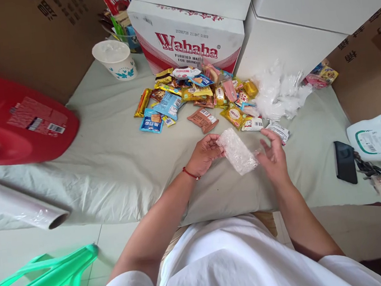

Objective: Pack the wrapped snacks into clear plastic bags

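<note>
My left hand point(208, 152), with a red cord bracelet at the wrist, pinches the left edge of a flat rectangular bundle of crinkled clear plastic point(238, 151). What lies inside the plastic, if anything, cannot be made out. At the bundle's right end is my right hand point(274, 157), its thumb and fingers apart beside a loose plastic flap; whether the thumb touches the flap is unclear. Just beyond the hands lie a brown snack packet point(203, 119), a white packet point(252, 123) and a silvery white packet point(278, 132).
Behind is a heap of wrapped snacks point(201, 85) against a Wahaha carton point(187, 35). Crumpled clear plastic point(281, 91) sits right of it. A paper cup point(115, 60), red jug point(19, 119) and film roll point(21, 202) are left; a phone point(345, 162) and white bottle point(378, 136) right.
</note>
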### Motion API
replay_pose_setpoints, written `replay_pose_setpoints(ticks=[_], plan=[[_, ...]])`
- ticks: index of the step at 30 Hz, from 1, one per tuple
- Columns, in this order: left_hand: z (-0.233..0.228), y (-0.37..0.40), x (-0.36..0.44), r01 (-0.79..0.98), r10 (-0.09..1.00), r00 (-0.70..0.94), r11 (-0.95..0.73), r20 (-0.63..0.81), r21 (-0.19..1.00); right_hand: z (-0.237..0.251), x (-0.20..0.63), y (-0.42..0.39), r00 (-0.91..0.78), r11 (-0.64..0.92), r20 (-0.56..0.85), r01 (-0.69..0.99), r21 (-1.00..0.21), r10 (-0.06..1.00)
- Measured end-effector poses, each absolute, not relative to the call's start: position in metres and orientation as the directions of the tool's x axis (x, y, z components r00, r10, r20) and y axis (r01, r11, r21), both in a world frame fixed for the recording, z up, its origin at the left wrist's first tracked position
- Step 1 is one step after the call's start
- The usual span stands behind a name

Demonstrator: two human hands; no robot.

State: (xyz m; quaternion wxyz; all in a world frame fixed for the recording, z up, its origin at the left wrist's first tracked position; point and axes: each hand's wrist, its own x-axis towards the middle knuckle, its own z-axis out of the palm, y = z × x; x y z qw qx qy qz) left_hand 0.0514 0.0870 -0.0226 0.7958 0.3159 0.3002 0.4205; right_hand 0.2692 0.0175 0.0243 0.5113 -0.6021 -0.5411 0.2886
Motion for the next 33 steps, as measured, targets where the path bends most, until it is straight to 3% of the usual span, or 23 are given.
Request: replay_pose_setpoints(ticks=[2,5,10,13,17,20,22,25,27,29,33], plan=[[-0.025,0.086,0.054,-0.467,0.861,0.468,0.431,-0.198,0.773,0.037,0.265,0.017,0.026,0.29,0.386,0.616,-0.733,0.922],[-0.027,0.086,0.055,-0.455,0.876,0.444,0.402,-0.188,0.795,0.055,0.255,0.016,-0.188,0.431,0.445,0.72,-0.544,0.876],[-0.029,0.086,0.055,-0.432,0.896,0.407,0.36,-0.178,0.827,0.057,0.248,0.015,-0.113,0.425,0.548,0.764,-0.485,0.829],[-0.026,0.083,0.055,-0.445,0.883,0.444,0.363,-0.151,0.819,0.04,0.246,0.025,-0.175,0.359,0.406,0.824,-0.438,0.897],[-0.019,0.079,0.057,-0.468,0.844,0.515,0.42,-0.146,0.778,0.019,0.24,0.039,-0.168,0.316,0.305,0.781,-0.539,0.937],[-0.018,0.08,0.058,-0.441,0.877,0.447,0.389,-0.178,0.809,0.017,0.236,0.042,-0.122,0.299,0.3,0.684,-0.666,0.946],[-0.019,0.083,0.057,-0.441,0.901,0.394,0.358,-0.18,0.823,0.019,0.238,0.041,-0.016,0.208,0.239,0.548,-0.81,0.971],[-0.018,0.086,0.054,-0.493,0.918,0.348,0.351,-0.189,0.796,0.02,0.247,0.039,0.222,0.028,0.06,0.146,-0.989,0.973],[-0.016,0.087,0.052,-0.522,0.914,0.35,0.373,-0.206,0.767,0.021,0.256,0.039,0.31,-0.04,-0.078,-0.127,-0.991,0.948],[-0.014,0.087,0.051,-0.537,0.895,0.388,0.412,-0.219,0.736,0.021,0.264,0.038,0.315,-0.106,-0.197,-0.284,-0.953,0.928],[-0.012,0.087,0.05,-0.531,0.889,0.388,0.431,-0.243,0.73,0.023,0.27,0.034,0.308,-0.204,-0.323,-0.361,-0.91,0.895]])
